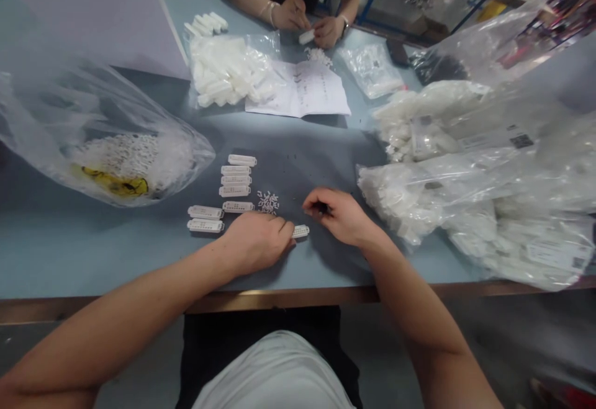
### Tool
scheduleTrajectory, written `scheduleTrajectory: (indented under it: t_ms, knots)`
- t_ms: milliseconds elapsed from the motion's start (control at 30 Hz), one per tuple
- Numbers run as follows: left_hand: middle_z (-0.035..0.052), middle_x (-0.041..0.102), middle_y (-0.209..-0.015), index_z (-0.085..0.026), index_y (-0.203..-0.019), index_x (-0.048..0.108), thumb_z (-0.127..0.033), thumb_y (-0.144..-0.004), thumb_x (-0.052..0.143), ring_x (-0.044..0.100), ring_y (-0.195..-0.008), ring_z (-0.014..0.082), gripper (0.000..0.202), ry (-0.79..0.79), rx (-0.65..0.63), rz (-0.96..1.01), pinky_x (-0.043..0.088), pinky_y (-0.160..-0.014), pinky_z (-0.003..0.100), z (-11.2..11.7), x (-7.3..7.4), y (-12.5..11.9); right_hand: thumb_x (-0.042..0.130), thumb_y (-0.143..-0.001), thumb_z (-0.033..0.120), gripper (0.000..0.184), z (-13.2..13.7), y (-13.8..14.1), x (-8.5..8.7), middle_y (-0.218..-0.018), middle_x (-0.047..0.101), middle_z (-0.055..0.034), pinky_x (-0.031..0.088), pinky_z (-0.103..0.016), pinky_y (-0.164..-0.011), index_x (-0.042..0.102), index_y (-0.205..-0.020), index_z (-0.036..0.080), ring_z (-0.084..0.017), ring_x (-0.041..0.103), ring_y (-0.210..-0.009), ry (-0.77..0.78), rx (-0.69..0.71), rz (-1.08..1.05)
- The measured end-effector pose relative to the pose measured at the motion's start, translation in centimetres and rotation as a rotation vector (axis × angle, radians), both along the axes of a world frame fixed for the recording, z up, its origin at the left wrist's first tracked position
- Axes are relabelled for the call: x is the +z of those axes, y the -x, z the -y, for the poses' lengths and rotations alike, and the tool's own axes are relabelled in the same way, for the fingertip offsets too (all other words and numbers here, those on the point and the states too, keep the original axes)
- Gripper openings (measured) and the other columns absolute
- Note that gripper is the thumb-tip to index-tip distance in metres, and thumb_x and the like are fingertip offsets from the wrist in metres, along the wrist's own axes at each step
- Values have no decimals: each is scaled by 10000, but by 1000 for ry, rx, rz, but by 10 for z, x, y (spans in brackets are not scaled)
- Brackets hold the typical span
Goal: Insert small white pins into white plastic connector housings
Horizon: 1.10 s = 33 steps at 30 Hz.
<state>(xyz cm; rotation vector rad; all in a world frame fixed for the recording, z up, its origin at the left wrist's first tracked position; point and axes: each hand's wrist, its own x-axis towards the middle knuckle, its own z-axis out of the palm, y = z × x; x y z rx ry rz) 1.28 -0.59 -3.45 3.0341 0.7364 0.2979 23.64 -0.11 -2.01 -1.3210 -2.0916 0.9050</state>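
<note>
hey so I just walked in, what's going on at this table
The near person's left hand holds a white plastic piece on the table, one end showing. The right hand is curled beside it; whether it holds anything is hidden. Small white bits lie loose just beyond, with more plastic pieces to the left. Across the table, another person's hands hold a similar piece.

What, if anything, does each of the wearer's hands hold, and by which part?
The left hand holds a white piece by its left end; for the right hand, it cannot be told.
</note>
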Motion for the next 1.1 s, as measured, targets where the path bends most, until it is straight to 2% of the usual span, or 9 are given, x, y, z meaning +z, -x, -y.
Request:
scheduleTrajectory:
  t_ms: [200,400,900,1000,1100]
  knots:
    - [43,598,-615,-153,-746,592,-342,-950,492,602,-564,209,296,7,34,4,398,-496,312,-4,2,-2,622,-800,64,155,9,-2,0,-805,696,10,445,-226,-688,675,-838,204,-118,619,-734,64,53,-7]
    - [35,591,-605,-161,-737,573,-356,-960,482,598,-562,201,310,23,57,6,379,-497,299,-3,4,-3,602,-822,22,190,8,-5,-3,-845,682,-20,461,-230,-700,686,-847,190,-124,622,-771,-8,153,56]
    - [22,572,-605,-181,-744,536,-371,-963,482,584,-548,205,295,7,50,27,355,-489,315,-4,-2,-1,606,-844,48,169,10,-2,-4,-837,666,-24,442,-242,-710,688,-864,195,-143,609,-798,-92,178,177]
    - [19,567,-600,-182,-733,533,-355,-962,483,581,-542,203,291,6,41,40,362,-485,318,-4,-2,-2,600,-797,-1,209,8,-1,-2,-829,658,-16,438,-237,-706,668,-831,194,-137,600,-782,-22,176,160]
    - [22,566,-594,-177,-729,538,-331,-963,480,577,-541,199,286,5,25,48,366,-486,313,-4,-2,-3,612,-770,-10,206,4,1,2,-820,649,-1,427,-226,-695,642,-807,191,-123,589,-766,129,180,131]
